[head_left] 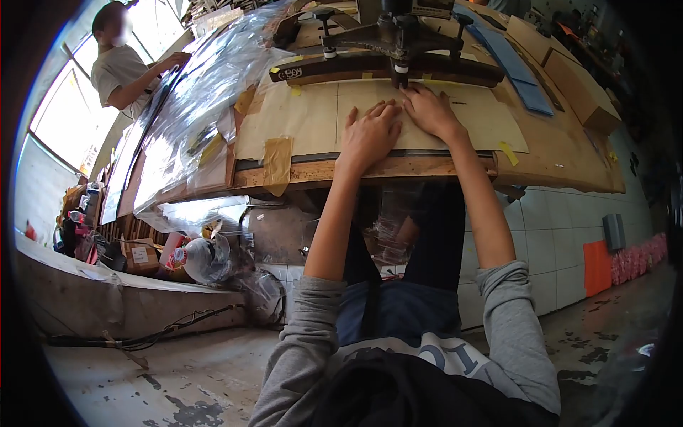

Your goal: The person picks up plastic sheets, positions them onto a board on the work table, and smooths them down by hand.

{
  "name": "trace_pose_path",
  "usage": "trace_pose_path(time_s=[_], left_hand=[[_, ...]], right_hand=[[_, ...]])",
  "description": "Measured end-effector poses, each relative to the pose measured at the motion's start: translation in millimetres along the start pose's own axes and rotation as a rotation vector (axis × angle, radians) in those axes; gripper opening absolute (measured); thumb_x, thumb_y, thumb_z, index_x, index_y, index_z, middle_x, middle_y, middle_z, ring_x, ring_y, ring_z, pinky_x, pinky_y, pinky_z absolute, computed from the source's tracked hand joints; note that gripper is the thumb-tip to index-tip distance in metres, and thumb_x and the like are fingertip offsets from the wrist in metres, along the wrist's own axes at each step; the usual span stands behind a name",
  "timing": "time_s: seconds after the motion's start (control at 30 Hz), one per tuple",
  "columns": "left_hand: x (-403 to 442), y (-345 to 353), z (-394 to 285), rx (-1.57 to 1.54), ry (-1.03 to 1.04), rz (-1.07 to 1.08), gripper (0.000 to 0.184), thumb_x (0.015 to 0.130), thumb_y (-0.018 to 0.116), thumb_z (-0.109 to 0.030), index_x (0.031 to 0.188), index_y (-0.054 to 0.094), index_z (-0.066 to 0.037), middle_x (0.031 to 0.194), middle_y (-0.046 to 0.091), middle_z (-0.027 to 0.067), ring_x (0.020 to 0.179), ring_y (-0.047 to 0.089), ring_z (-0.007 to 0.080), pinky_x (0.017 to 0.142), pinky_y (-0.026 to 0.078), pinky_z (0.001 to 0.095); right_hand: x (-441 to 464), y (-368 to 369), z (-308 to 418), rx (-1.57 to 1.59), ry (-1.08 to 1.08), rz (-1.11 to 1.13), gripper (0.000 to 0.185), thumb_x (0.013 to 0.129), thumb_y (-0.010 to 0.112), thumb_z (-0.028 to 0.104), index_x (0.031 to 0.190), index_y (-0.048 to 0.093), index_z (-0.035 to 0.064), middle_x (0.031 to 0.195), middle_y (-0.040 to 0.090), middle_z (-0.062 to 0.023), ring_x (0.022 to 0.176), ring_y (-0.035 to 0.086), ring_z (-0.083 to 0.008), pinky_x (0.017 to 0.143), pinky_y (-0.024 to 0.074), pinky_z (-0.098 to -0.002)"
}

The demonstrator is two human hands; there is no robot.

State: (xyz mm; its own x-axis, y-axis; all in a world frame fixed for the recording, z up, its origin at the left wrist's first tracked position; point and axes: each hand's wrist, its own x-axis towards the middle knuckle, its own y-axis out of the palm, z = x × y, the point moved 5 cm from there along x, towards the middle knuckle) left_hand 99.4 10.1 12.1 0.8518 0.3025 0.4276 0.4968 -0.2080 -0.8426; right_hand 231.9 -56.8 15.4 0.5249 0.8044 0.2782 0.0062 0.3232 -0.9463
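My left hand (371, 135) lies palm down on a pale yellowish board or sheet (299, 121), its fingers a little bent and apart. Just to its right, my right hand (432, 112) rests on the same surface with fingers stretched forward. Its fingertips are close to the lower end of a dark metal post (400, 71); whether they touch it I cannot tell. Above and beyond both hands stands a dark machine head (395, 35) with a long dark bar (327, 70) across it. Brown tape (277, 164) covers part of the front edge at the left.
Clear plastic sheeting (206, 99) covers the table's left side, where another person (128, 71) stands. Blue strips (509, 64) and a cardboard box (583, 89) lie at the right. Below are a large plastic bottle (203, 260) and an orange sheet (597, 268).
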Motion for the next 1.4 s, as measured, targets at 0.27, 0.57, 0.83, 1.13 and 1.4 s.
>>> trace_pose_path(time_s=[0.27,0.57,0.83,1.13,1.4], left_hand=[[2,-4,-3,-0.015,-0.051,-0.016,0.036,0.09,0.047,-0.031,0.122,0.057,-0.016,0.134,0.053,0.0026,0.12,0.052,0.0236,0.108,0.03,0.0474],[4,0,1,-0.037,-0.039,-0.079,0.029,0.09,0.05,-0.027,0.115,0.059,-0.014,0.129,0.057,0.004,0.12,0.052,0.023,0.106,0.031,0.0509],[4,-7,3,-0.09,-0.104,-0.196,0.029,0.087,0.057,-0.027,0.111,0.063,-0.013,0.122,0.059,0.0115,0.112,0.057,0.0277,0.104,0.032,0.0528],[-3,-13,-6,0.023,-0.161,-0.161,0.032,0.084,0.058,-0.034,0.108,0.066,-0.014,0.117,0.063,0.0028,0.108,0.06,0.0243,0.105,0.028,0.0582],[-1,-3,1,0.083,-0.151,-0.203,0.029,0.087,0.056,-0.03,0.111,0.064,-0.015,0.127,0.059,0.0017,0.124,0.051,0.023,0.105,0.026,0.0627]], right_hand=[[1,-5,3,-0.045,-0.048,-0.181,0.029,0.095,0.045,0.025,0.113,0.063,0.0115,0.112,0.064,-0.0082,0.108,0.057,-0.0269,0.096,0.0347,-0.0581],[-9,-15,8,-0.028,-0.043,-0.273,0.027,0.093,0.051,0.03,0.095,0.07,0.012,0.095,0.069,-0.0039,0.099,0.061,-0.0235,0.096,0.0338,-0.0635],[-10,-8,7,-0.033,-0.005,-0.297,0.026,0.093,0.051,0.031,0.099,0.069,0.0131,0.097,0.069,-0.0036,0.101,0.061,-0.0235,0.097,0.0319,-0.0655],[-5,-12,6,0.009,0.062,-0.18,0.028,0.093,0.05,0.031,0.094,0.07,0.0106,0.098,0.069,-0.0059,0.101,0.061,-0.0257,0.097,0.0318,-0.0639],[-66,-22,7,0.207,0.067,-0.381,0.028,0.089,0.057,0.031,0.102,0.07,0.01,0.109,0.067,-0.0067,0.106,0.059,-0.0241,0.098,0.0344,-0.0562]])
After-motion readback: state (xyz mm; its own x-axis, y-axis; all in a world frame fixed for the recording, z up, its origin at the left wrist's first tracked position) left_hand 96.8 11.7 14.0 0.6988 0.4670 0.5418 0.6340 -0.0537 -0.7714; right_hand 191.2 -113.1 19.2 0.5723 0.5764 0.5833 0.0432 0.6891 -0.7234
